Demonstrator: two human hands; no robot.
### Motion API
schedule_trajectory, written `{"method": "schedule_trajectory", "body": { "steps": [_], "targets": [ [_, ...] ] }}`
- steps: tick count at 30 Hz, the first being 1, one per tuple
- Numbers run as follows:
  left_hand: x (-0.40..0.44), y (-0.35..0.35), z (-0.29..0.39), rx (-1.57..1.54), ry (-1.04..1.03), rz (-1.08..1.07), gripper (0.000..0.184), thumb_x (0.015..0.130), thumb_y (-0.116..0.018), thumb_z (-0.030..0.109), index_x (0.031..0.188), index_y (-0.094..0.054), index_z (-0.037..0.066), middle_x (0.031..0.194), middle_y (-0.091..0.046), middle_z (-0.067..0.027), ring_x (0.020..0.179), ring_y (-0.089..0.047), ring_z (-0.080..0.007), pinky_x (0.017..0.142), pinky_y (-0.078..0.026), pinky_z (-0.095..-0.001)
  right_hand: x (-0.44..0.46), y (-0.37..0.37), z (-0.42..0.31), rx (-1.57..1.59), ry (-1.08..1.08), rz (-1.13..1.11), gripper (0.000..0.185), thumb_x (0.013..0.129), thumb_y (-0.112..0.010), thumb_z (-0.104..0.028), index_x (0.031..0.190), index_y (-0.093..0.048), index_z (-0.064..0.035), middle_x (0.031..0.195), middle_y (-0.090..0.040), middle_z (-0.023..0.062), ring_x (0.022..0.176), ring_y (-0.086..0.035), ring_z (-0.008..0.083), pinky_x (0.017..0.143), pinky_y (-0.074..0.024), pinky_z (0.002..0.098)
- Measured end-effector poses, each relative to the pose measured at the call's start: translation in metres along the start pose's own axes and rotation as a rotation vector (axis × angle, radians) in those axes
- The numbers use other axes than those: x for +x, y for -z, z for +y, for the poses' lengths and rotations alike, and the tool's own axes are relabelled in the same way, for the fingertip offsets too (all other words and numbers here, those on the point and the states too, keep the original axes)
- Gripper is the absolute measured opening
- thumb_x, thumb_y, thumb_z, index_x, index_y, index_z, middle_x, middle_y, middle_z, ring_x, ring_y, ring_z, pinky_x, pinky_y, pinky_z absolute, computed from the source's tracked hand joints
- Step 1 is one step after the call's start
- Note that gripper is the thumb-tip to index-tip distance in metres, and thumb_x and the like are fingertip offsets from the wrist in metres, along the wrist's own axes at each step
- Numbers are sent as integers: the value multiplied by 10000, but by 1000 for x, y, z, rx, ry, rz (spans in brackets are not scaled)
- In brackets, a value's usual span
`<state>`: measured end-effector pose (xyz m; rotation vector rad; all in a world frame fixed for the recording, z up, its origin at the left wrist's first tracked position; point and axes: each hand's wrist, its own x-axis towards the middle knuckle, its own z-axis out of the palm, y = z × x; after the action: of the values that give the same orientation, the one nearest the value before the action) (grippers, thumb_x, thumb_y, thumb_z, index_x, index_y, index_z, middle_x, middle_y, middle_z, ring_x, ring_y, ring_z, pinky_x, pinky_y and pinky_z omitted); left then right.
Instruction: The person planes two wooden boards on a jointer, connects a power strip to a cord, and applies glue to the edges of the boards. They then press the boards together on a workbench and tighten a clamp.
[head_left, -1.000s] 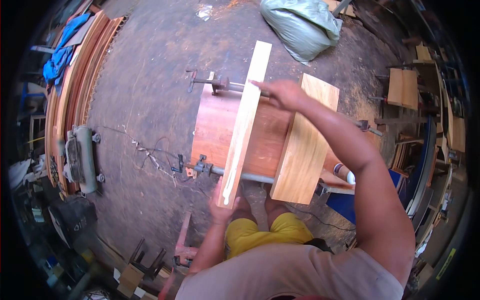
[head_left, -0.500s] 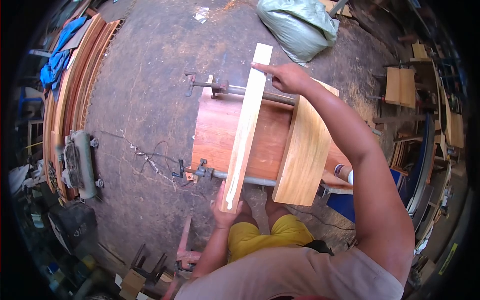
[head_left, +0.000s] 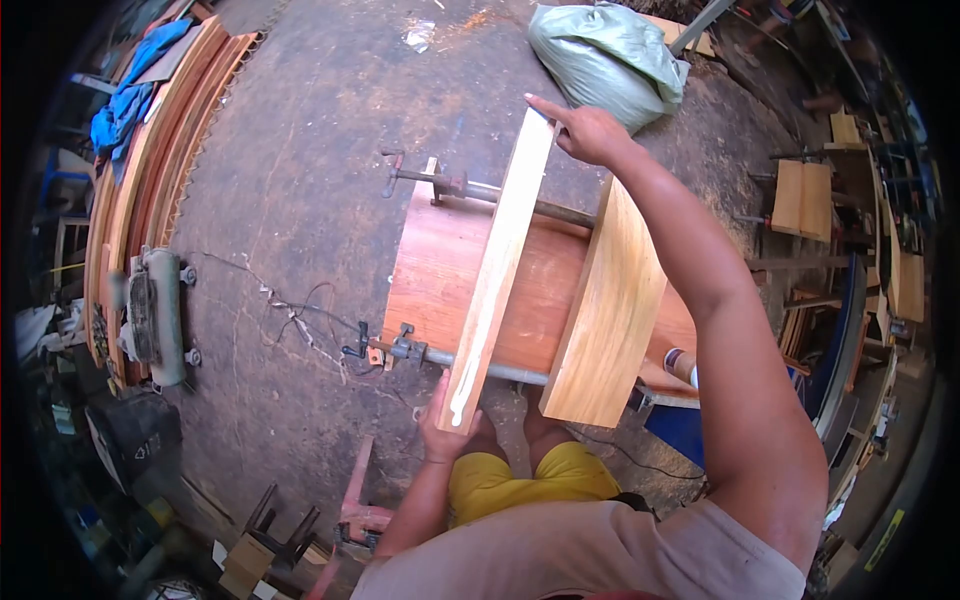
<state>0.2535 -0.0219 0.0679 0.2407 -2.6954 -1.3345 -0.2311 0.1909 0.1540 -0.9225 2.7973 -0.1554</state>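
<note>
A long, narrow wooden strip (head_left: 508,235) slants across the view, with a white glue-like bead along its near part. My left hand (head_left: 446,432) is closed around its near end. At the far end, my right hand (head_left: 592,135) has its index finger stretched over the tip and its thumb by the side; the other fingers are curled. Beneath the strip lies a reddish wooden panel (head_left: 425,270), with two bar clamps, the far clamp (head_left: 450,186) and the near clamp (head_left: 408,345), across it. A thick pale board (head_left: 605,320) rests on the panel's right part.
A glue-like bottle (head_left: 682,366) lies right of the pale board, partly behind my right arm. A pale green sack (head_left: 605,65) sits on the floor beyond. Long planks (head_left: 165,150) are stacked at the left, near a grey cylindrical tank (head_left: 165,315). Cords (head_left: 300,315) trail on the floor.
My right hand has moved outward along the strip, its index finger going from the upper surface to the far tip. The strip's far end has swung slightly right and nearer.
</note>
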Motion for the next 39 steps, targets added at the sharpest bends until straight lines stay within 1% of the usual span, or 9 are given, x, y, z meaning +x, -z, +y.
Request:
{"method": "schedule_trajectory", "body": {
  "steps": [3, 9, 14, 21, 28, 31, 34, 37, 39],
  "targets": [
    [1, 2, 3, 36, 3, -10, 907, 666, -833, 281, 1402, -400, -25, 1345, -555, -225, 1132, -623, -369, 936, -524, -409, -8, 4, -4, 36, 23, 59, 752, 847, -552, -122, 1490, -301, -420, 1017, -698, 130, 860, -667, 351, 795, -528, 464],
    [0, 0, 0, -40, 26, -1, 914, 654, -839, 269, 1401, -401, -22, 1346, -553, -227, 1145, -619, -367, 945, -522, -409, -14, 9, -6, -5, -109, -67, 765, 836, -556, -120, 1495, -298, -411, 918, -686, 182, 815, -661, 363, 765, -524, 474],
    [5, 2, 6, -38, 4, 6, 891, 671, -830, 270, 1396, -405, -28, 1341, -555, -233, 1145, -618, -371, 954, -518, -411, -44, -5, -16, 49, 9, -95, 764, 828, -554, -138, 1485, -302, -436, 826, -676, 186, 745, -660, 359, 698, -532, 469],
    [2, 0, 3, -36, 26, 4, 862, 689, -817, 268, 1386, -411, -37, 1330, -559, -243, 1155, -611, -383, 961, -516, -419, -32, -8, 8, 103, -122, 46, 750, 835, -548, -140, 1479, -312, -443, 831, -679, 187, 750, -663, 351, 726, -534, 475],
    [2, 0, 4, -44, 16, 15, 865, 680, -827, 249, 1380, -414, -45, 1329, -561, -243, 1162, -612, -371, 963, -518, -416, -49, -16, 0, 105, -34, -77, 761, 839, -547, -141, 1484, -294, -454, 855, -684, 184, 763, -665, 351, 734, -534, 470],
    [-1, -2, 3, -46, 45, 21, 865, 667, -835, 234, 1378, -423, -38, 1324, -567, -240, 1162, -615, -360, 966, -517, -415, -35, -17, 10, 74, -129, 61, 782, 805, -559, -109, 1478, -327, -431, 792, -663, 177, 701, -643, 363, 715, -529, 468],
    [0, -1, 3, -101, 58, 26, 863, 668, -831, 247, 1378, -430, -33, 1325, -569, -235, 1156, -620, -354, 963, -520, -408, -37, -17, 7, 143, -110, 114, 770, 808, -566, -120, 1474, -336, -431, 785, -667, 158, 698, -646, 355, 685, -531, 459],
    [1, -1, 1, -61, 23, 29, 857, 672, -825, 260, 1376, -435, -34, 1324, -571, -231, 1142, -627, -354, 950, -526, -400, -66, -24, -7, 9, -55, -43, 748, 836, -572, -154, 1470, -318, -460, 819, -688, 139, 724, -667, 328, 670, -539, 453],
    [0, -2, -1, -5, 18, 14, 855, 679, -818, 265, 1379, -432, -37, 1322, -572, -229, 1132, -632, -348, 942, -529, -397, -80, -33, -8, 147, 89, -29, 754, 828, -578, -144, 1465, -327, -459, 817, -688, 122, 712, -664, 324, 643, -536, 442]
  ]
}}
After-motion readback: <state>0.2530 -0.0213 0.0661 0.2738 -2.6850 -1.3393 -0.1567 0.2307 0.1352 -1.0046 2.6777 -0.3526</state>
